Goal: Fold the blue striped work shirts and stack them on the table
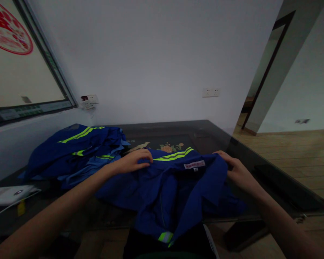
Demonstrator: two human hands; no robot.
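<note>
1. Here's the blue jacket (151, 190), lying across the near edge of the dark table (205, 129), its lower part drooping over that edge toward the person.
2. Its longer spread runs left to right, along the near edge; the open neck, with the pink-and-white label (194, 164), faces the person, and a yellow-green stripe (175, 155) lies on the far side.
3. Right hand (236, 174): thumb and fingers pinch the jacket's right upper corner, bunching the cloth.
4. Left hand (137, 160): fingers curve over the jacket's left upper part, thumb out alongside; in this dim light I can't tell whether they close on the cloth.
5. Over at the table's left side, toward the far corner, a heap of blue clothes (70, 154) sits, also striped yellow-green.
6. Nearer the left end, a white device (10, 196) lies with a pale cable (13, 205) across it.
7. Just beyond the jacket, a flower pattern (167, 147) shows on the tabletop; a flat black object (283, 185) rests toward the near right corner.
</note>
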